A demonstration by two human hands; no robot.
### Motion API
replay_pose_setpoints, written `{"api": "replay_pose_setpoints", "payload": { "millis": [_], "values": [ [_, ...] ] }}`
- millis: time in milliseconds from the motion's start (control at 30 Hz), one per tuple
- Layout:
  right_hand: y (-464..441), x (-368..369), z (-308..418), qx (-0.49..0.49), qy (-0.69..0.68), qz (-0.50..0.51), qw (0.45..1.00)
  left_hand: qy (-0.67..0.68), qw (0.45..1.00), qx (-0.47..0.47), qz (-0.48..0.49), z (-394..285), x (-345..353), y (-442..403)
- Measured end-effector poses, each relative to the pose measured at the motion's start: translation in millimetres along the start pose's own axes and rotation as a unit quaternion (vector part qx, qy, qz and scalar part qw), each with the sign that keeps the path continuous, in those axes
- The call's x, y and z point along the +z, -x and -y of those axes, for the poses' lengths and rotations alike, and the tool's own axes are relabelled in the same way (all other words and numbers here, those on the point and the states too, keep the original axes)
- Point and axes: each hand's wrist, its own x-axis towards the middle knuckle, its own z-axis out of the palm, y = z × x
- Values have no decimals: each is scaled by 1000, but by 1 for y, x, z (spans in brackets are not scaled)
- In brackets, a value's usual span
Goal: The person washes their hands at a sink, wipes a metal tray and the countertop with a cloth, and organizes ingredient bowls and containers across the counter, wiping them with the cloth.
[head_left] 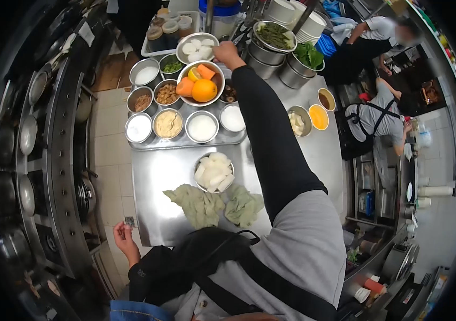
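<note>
My right hand [227,53] reaches to the far side of the counter, its fingers closed at the rim of a metal bowl of white slices [197,48]. Just in front of that is a bowl with a whole orange [204,90] and carrot pieces [206,71]. My left hand [126,242] hangs beside the near left edge of the counter, its fingers loosely curled and apart, holding nothing. A bowl heaped with white chunks [214,172] stands near me, with two crumpled green cloths [198,205] beside it.
A metal tray [228,140] carries several tins of powders, paste and chopped ingredients. Stacked tins with leafy greens [308,54] and cups of orange liquid [319,116] stand on the right. Stoves [62,160] line the left; two people [376,115] work at the right.
</note>
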Motion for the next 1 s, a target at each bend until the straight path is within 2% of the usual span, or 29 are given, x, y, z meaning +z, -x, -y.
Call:
{"api": "replay_pose_setpoints", "payload": {
  "millis": [33, 100, 167, 267, 367, 467, 533, 600, 667, 733, 800, 867, 900, 933, 967, 1000],
  "values": [
    [-5, 2, 10, -7, 51, -30, 998, -3, 1000, -17, -7, 0, -2, 1],
    [-20, 11, 24, -47, 32, -71, 996, -8, 1000, -20, 11, 5, -5, 0],
    [-1, -7, 57, -8, -97, -26, 995, -3, 999, -16, 29, 7, -5, -6],
    [50, -50, 113, -5, -196, -8, 981, -15, 999, 19, 36, 1, -7, -19],
    [97, -128, 131, -26, -141, 4, 990, -1, 1000, 20, 14, -8, -12, -25],
    [129, -224, 110, 0, -98, 10, 995, -14, 1000, 13, -4, -4, -28, -23],
    [151, -290, 93, 17, 6, 10, 1000, -23, 1000, 10, 10, 8, -40, -19],
    [159, -344, 57, 35, 19, -27, 999, -15, 1000, 13, 22, 25, -47, -16],
    [166, -370, 35, 104, -3, -113, 988, -20, 999, 0, 38, 22, -41, -10],
    [153, -379, 0, 126, 15, -186, 974, 5, 999, 9, 43, 15, -24, 0],
    [121, -379, -56, 123, -36, -209, 969, -18, 998, 13, 59, 4, -5, 0],
    [102, -358, -75, 152, 25, -209, 966, -87, 993, 31, 74, -9, 16, 3],
    [66, -357, -111, 183, 237, -233, 925, -148, 984, 49, 83, -16, 25, 1],
    [63, -351, -121, 91, 452, -194, 866, -151, 981, 50, 113, -27, 37, 0],
    [61, -347, -133, -18, 634, -146, 759, -143, 977, 95, 128, -32, 49, -1],
    [42, -358, -160, -88, 659, -115, 738, -148, 972, 129, 128, -35, 61, -2]
  ]
}}
